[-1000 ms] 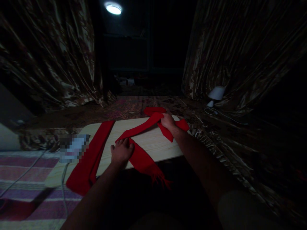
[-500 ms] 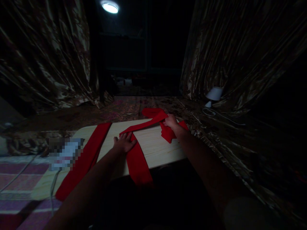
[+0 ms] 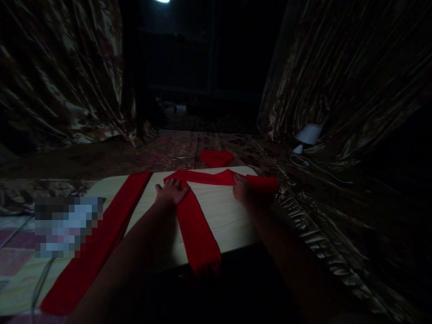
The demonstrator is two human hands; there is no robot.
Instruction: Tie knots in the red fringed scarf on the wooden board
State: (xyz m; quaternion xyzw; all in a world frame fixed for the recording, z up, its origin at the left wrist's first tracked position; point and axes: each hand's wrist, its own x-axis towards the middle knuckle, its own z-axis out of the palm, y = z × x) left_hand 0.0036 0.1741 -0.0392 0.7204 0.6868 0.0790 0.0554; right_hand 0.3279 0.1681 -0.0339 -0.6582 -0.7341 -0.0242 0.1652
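Note:
A long red scarf (image 3: 199, 222) with a fringed end lies bent on a pale wooden board (image 3: 232, 225). My left hand (image 3: 171, 192) presses flat on its fold, fingers spread. From that fold one stretch hangs over the board's near edge, and another runs right to my right hand (image 3: 241, 186). The fingers of my right hand are closed on the red cloth; the part beyond it reaches past the board's right side. Behind the board's far edge lies more red cloth (image 3: 216, 156). Another red strip (image 3: 101, 238) slants across the left part of the board.
A pixelated flat object (image 3: 65, 227) with a cable (image 3: 42, 281) is on the board's left. A small white lamp (image 3: 308, 134) with its cord stands at the right rear. Patterned curtains (image 3: 77, 90) hang on both sides. A patterned cover (image 3: 175, 144) spreads behind the board.
My right hand has drawn the scarf toward me, and the strip between my hands lies straighter. My left hand stays on the fold. The view has tilted down slightly.

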